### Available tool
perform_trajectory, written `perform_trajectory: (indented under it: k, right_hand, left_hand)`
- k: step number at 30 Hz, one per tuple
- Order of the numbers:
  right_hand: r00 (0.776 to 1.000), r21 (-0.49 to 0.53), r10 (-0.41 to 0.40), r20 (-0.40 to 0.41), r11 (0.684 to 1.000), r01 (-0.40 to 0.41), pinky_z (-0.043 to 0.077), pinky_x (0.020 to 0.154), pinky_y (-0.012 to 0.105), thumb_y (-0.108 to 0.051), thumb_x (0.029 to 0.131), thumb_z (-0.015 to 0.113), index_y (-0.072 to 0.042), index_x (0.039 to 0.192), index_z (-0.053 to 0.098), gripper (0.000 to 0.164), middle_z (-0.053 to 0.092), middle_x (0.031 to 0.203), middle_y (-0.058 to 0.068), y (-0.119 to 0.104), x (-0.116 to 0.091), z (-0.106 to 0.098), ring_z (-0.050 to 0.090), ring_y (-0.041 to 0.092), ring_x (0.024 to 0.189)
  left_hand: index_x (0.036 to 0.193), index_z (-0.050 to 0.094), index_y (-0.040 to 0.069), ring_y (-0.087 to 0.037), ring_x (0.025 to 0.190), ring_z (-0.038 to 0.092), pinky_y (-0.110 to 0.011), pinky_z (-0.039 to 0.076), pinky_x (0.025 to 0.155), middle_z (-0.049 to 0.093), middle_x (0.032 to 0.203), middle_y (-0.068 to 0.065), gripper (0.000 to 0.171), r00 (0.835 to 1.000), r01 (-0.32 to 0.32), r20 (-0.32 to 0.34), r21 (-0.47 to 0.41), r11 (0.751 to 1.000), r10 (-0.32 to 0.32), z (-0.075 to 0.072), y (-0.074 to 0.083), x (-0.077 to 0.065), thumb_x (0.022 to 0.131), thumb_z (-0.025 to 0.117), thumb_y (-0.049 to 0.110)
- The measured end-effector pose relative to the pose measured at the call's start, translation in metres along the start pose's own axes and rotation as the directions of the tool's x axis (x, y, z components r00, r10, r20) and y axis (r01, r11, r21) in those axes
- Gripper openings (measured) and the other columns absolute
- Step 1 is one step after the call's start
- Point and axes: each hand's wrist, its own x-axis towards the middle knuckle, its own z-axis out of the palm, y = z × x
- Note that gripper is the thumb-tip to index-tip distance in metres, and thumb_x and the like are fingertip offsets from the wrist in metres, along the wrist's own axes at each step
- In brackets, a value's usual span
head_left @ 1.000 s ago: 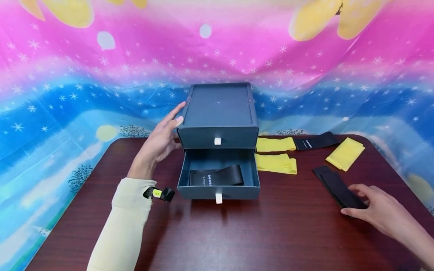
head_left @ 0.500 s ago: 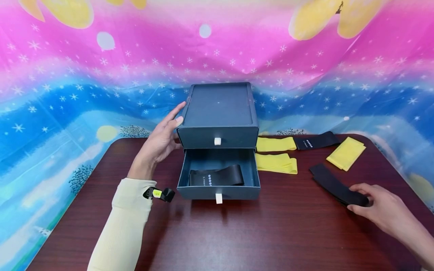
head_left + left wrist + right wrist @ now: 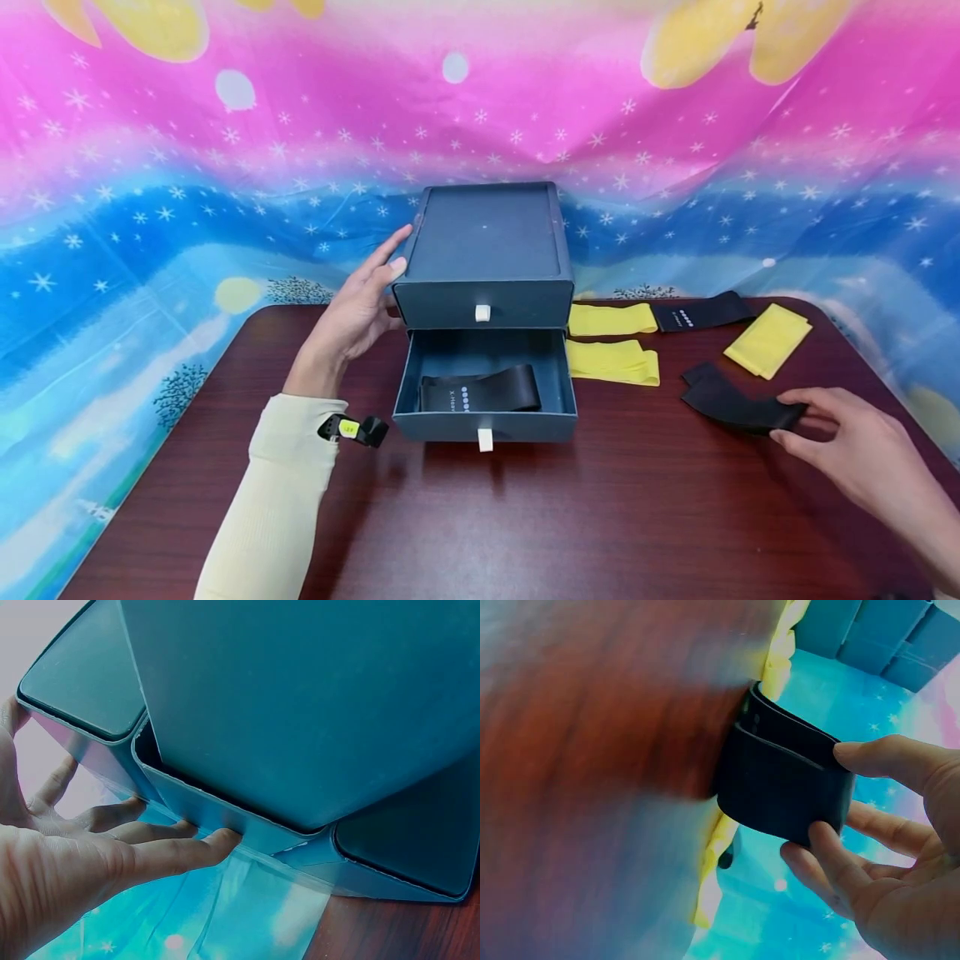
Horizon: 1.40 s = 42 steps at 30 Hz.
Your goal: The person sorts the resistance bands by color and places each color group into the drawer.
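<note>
In the head view, my left hand point(image 3: 351, 315) rests against the left side of a dark blue-grey drawer unit point(image 3: 486, 233). The left wrist view shows its fingers point(image 3: 172, 855) fairly straight and spread along that side. A drawer point(image 3: 442, 427) below the top one is pulled out and holds a black resistance band point(image 3: 498, 390) with white dots and lettering. At the right, my right hand point(image 3: 862, 446) pinches the near end of another black resistance band point(image 3: 731, 408) between thumb and fingers. In the right wrist view this flat loop band point(image 3: 780, 787) bows slightly apart.
Two yellow bands point(image 3: 611, 320) lie right of the unit, one behind the other. A black band point(image 3: 705, 312) and a folded yellow band point(image 3: 768, 340) lie farther right on the brown table point(image 3: 495, 533). A printed cloth point(image 3: 300, 142) hangs behind.
The right hand has shifted slightly, and its black band has swung round to lie more level, its far end moving left. The left hand and the drawer unit stay put.
</note>
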Motion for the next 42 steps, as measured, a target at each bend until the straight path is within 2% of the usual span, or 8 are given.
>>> perform_trajectory:
  k: [7,10,15,18,20,22,28,42]
  right_hand:
    - [0.993,0.028,-0.066,-0.100,0.997,0.070,0.055,0.071,0.064,-0.004,0.076,0.091,0.006,0.113,0.069,0.044,0.061,0.107,0.033,-0.016,0.000,-0.009,0.069,0.056,0.089]
    - [0.986,0.027,-0.093,-0.137,0.995,0.098,0.056,0.067,0.055,-0.006,0.075,0.092,0.005,0.114,0.070,0.045,0.062,0.110,0.031,-0.023,0.001,-0.014,0.070,0.056,0.091]
    - [0.975,0.045,-0.127,-0.183,0.990,0.137,0.050,0.063,0.016,-0.013,0.076,0.093,0.002,0.113,0.072,0.045,0.063,0.115,0.030,-0.036,0.003,-0.025,0.071,0.054,0.089]
    - [0.960,0.087,-0.157,-0.233,0.980,0.181,0.036,0.066,0.000,-0.012,0.074,0.094,0.000,0.112,0.074,0.045,0.065,0.117,0.027,-0.043,0.003,-0.031,0.076,0.002,0.082]
    - [0.948,0.123,-0.178,-0.265,0.969,0.216,0.033,0.070,-0.006,-0.009,0.074,0.094,0.000,0.113,0.074,0.044,0.065,0.117,0.024,-0.048,0.002,-0.033,0.058,-0.028,0.083]
    - [0.938,0.169,-0.191,-0.290,0.954,0.246,0.035,0.074,-0.008,-0.005,0.075,0.093,-0.001,0.114,0.075,0.043,0.066,0.118,0.014,-0.054,0.001,-0.036,0.036,-0.042,0.091]
    - [0.923,0.238,-0.186,-0.336,0.932,0.274,0.036,0.082,-0.008,-0.002,0.076,0.091,-0.011,0.118,0.077,0.045,0.053,0.117,-0.036,-0.078,0.000,-0.045,0.046,-0.038,0.097]
    - [0.899,0.368,-0.257,-0.354,0.846,0.387,0.040,0.089,-0.003,0.009,0.073,0.090,-0.015,0.124,0.078,0.057,0.063,0.126,-0.019,-0.140,-0.007,-0.073,0.054,-0.005,0.119]
  left_hand:
    - [0.166,0.024,0.044,-0.053,0.139,0.046,-0.079,0.030,0.111,0.028,0.168,-0.013,0.058,1.000,-0.004,0.001,-0.001,1.000,0.004,0.000,0.000,0.000,0.112,0.044,0.035]
    - [0.166,0.024,0.044,-0.054,0.140,0.045,-0.079,0.030,0.111,0.028,0.168,-0.012,0.058,1.000,-0.006,0.002,0.001,1.000,0.006,0.000,0.000,0.000,0.112,0.044,0.035]
    - [0.166,0.023,0.043,-0.055,0.139,0.046,-0.079,0.030,0.111,0.028,0.168,-0.012,0.059,1.000,-0.008,0.001,0.008,1.000,0.008,0.000,0.000,0.000,0.112,0.045,0.035]
    - [0.166,0.024,0.044,-0.054,0.138,0.047,-0.079,0.031,0.111,0.029,0.167,-0.012,0.059,1.000,-0.009,0.000,0.012,1.000,0.009,0.001,0.000,0.000,0.111,0.045,0.036]
    - [0.165,0.025,0.045,-0.054,0.138,0.048,-0.079,0.031,0.111,0.029,0.167,-0.012,0.058,1.000,-0.010,0.002,0.011,1.000,0.010,0.001,0.000,0.000,0.111,0.045,0.036]
    - [0.165,0.025,0.045,-0.054,0.138,0.048,-0.079,0.031,0.111,0.029,0.167,-0.012,0.058,1.000,-0.011,0.001,0.012,1.000,0.011,0.001,0.000,0.000,0.112,0.045,0.036]
    - [0.167,0.022,0.042,-0.054,0.139,0.047,-0.080,0.029,0.111,0.029,0.167,-0.012,0.060,1.000,-0.010,-0.002,0.017,1.000,0.010,0.001,0.000,-0.001,0.112,0.045,0.036]
    - [0.166,0.023,0.044,-0.054,0.141,0.045,-0.080,0.029,0.112,0.027,0.168,-0.010,0.059,1.000,-0.009,-0.001,0.013,1.000,0.009,0.001,0.000,0.000,0.112,0.045,0.036]
